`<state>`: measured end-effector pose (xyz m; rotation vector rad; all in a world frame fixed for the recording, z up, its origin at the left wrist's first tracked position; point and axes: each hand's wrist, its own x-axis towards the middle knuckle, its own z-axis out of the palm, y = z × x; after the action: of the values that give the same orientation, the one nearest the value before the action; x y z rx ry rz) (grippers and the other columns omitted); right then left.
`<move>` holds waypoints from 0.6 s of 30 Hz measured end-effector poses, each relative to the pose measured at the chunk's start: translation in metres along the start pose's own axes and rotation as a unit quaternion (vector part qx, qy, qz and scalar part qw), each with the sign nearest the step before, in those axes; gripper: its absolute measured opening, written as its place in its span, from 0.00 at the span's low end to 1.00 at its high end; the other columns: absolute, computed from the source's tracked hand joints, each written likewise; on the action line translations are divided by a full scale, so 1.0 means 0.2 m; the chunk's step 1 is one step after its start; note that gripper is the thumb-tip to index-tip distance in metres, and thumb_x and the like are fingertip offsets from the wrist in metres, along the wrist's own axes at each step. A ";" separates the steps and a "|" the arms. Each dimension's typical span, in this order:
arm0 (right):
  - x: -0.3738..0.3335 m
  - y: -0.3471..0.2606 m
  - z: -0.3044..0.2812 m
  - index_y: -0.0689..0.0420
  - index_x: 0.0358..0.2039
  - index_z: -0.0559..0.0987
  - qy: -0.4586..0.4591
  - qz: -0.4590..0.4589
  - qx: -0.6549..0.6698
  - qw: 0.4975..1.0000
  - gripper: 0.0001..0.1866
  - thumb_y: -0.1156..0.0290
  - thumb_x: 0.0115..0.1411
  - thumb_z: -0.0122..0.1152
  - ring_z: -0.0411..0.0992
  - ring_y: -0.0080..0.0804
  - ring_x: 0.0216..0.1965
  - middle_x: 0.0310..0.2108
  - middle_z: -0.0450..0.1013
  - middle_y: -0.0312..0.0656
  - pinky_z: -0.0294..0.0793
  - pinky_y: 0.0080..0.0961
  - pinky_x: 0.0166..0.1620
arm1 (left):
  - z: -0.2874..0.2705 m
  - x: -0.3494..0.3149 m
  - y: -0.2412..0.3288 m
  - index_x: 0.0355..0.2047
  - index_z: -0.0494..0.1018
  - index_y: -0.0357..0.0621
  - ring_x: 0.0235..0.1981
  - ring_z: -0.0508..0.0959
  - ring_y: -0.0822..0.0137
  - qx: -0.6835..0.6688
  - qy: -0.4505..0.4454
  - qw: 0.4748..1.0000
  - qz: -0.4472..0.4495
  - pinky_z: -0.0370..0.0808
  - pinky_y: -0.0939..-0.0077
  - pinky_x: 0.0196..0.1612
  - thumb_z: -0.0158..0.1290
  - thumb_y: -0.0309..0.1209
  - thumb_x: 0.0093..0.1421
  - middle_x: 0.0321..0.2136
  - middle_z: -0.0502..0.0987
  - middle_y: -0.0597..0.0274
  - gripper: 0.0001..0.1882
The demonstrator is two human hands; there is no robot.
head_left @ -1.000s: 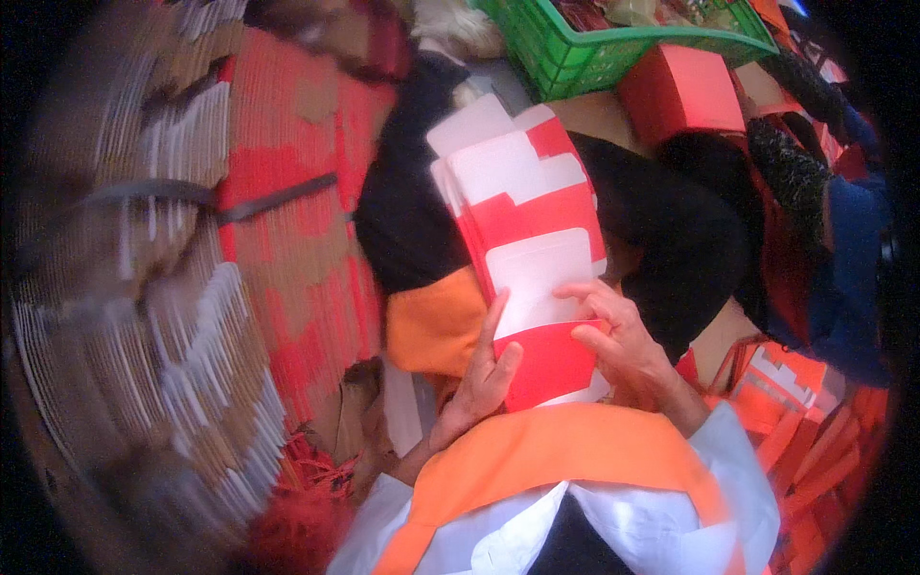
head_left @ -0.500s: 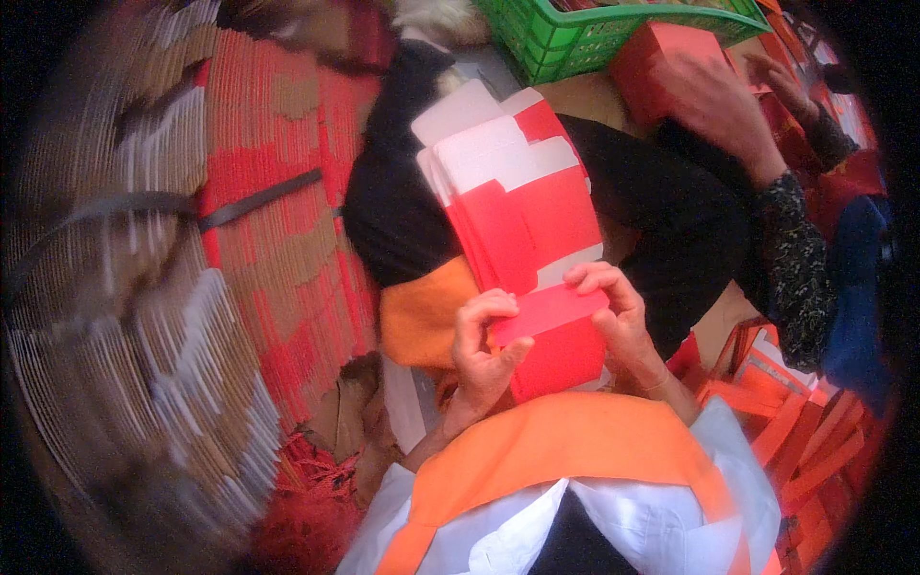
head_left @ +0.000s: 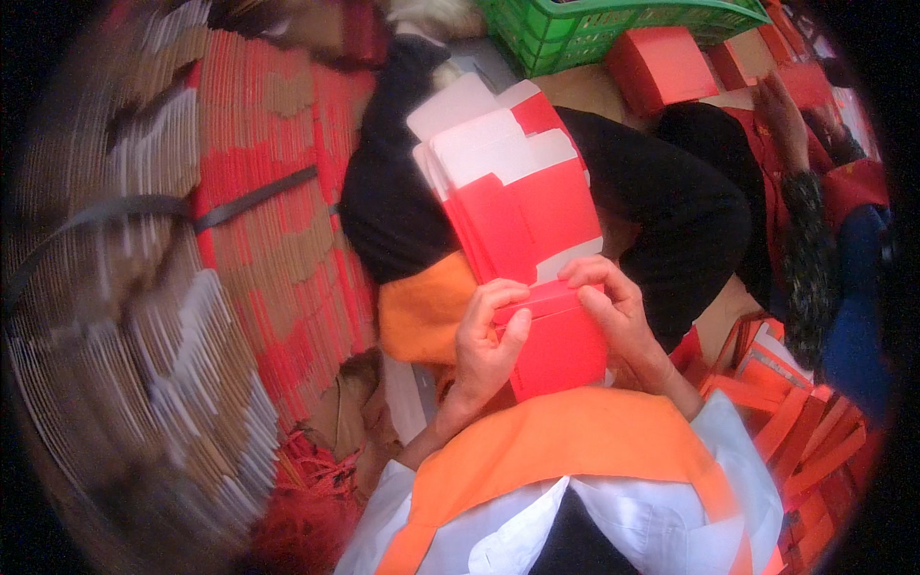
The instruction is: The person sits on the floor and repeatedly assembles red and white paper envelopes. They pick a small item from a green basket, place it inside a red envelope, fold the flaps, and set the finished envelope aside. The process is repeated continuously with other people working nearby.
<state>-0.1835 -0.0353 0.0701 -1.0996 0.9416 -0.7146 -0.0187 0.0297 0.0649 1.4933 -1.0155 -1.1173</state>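
Note:
A stack of flat red-and-white cardboard box blanks (head_left: 517, 201) lies on my lap, over black trousers. My left hand (head_left: 484, 350) grips the near left edge of the top blank, thumb on a narrow red flap (head_left: 551, 299). My right hand (head_left: 613, 316) pinches the same flap from the right, fingers curled over it. The flap is bent up across the blank. An orange vest covers my chest at the bottom of the view.
A big strapped bundle of red-and-brown flat blanks (head_left: 192, 259) fills the left. A green plastic crate (head_left: 585, 34) stands at the top, with folded red boxes (head_left: 661, 67) beside it. Another person's hand (head_left: 781, 115) reaches there at the top right. Orange-red pieces (head_left: 795, 422) lie at the right.
Both my hands have closed on the near end of the top blank and folded its flap up. The other person's arm came in at the top right.

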 end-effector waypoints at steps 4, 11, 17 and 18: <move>0.01 0.01 -0.01 0.60 0.28 0.70 0.007 0.022 0.025 0.999 0.05 0.79 0.55 0.44 0.65 0.27 0.42 0.39 0.68 0.42 0.63 0.24 0.47 | 0.01 -0.02 -0.02 0.32 0.70 0.36 0.39 0.72 0.62 0.040 0.021 0.996 0.074 0.68 0.75 0.43 0.49 0.20 0.52 0.34 0.72 0.54 0.06; -0.02 0.08 -0.04 0.60 0.25 0.72 -0.002 -0.059 -0.098 0.993 0.07 0.78 0.57 0.44 0.66 0.28 0.42 0.43 0.68 0.45 0.63 0.24 0.46 | 0.04 -0.07 -0.09 0.28 0.69 0.36 0.37 0.73 0.62 -0.035 0.059 0.995 0.077 0.68 0.75 0.42 0.51 0.21 0.53 0.33 0.73 0.55 0.02; 0.01 0.04 -0.01 0.63 0.21 0.72 0.035 -0.012 -0.143 0.989 0.05 0.78 0.53 0.50 0.69 0.30 0.38 0.38 0.72 0.44 0.67 0.25 0.42 | -0.01 0.03 -0.06 0.32 0.68 0.39 0.42 0.73 0.62 0.130 -0.013 0.986 0.101 0.69 0.70 0.44 0.59 0.26 0.47 0.37 0.73 0.54 0.13; 0.04 0.03 0.00 0.63 0.21 0.72 -0.011 -0.063 -0.161 0.985 0.04 0.79 0.52 0.52 0.70 0.31 0.37 0.37 0.72 0.44 0.68 0.25 0.41 | -0.06 0.07 0.02 0.34 0.68 0.40 0.43 0.72 0.61 0.206 -0.073 0.969 0.117 0.69 0.70 0.44 0.60 0.28 0.46 0.38 0.73 0.54 0.16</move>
<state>-0.1811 -0.0401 0.0629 -1.4591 0.9981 -0.6656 -0.0044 0.0175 0.0680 1.5735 -1.5579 -0.8898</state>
